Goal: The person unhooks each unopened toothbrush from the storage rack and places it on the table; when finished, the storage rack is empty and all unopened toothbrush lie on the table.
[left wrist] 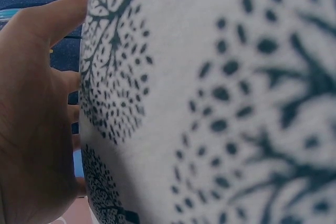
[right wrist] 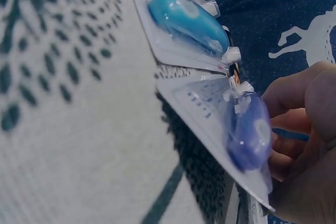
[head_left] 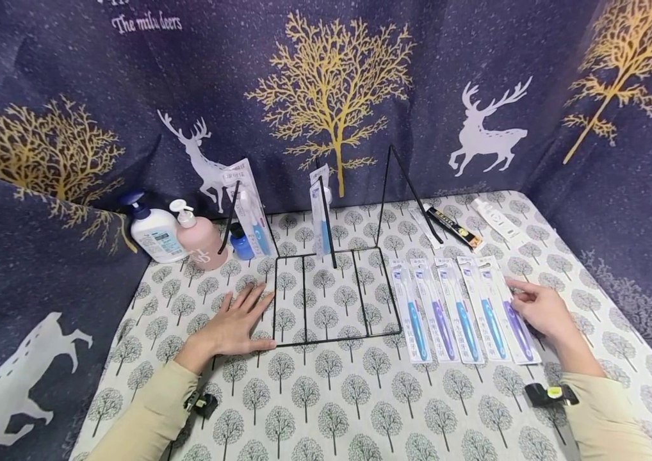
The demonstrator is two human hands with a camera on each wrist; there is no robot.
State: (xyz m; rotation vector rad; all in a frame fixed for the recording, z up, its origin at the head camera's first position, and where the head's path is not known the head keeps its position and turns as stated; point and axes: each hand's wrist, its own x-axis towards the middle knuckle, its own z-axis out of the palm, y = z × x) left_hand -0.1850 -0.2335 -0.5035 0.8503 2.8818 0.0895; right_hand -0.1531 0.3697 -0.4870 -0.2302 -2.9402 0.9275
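Observation:
My left hand (head_left: 239,323) lies spread on the cloth, its fingertips and thumb at the left side of a black wire rack (head_left: 305,301). Two packaged toothbrushes with blue handles stand upright at the rack's back, one at the left corner (head_left: 252,214) and one near the middle (head_left: 321,214). At the right end of a row, my right hand (head_left: 545,310) pinches the edge of a packaged purple toothbrush (right wrist: 249,132). That pack is tilted in the right wrist view, beside a flat pack with a blue toothbrush (right wrist: 189,22).
Left of the rack stand a white pump bottle (head_left: 157,234), a pink pump bottle (head_left: 202,243) and a small blue bottle (head_left: 241,244). Behind the row lie a black toothpaste box (head_left: 453,227) and a white tube (head_left: 496,218). A dark curtain (head_left: 349,96) backs the table.

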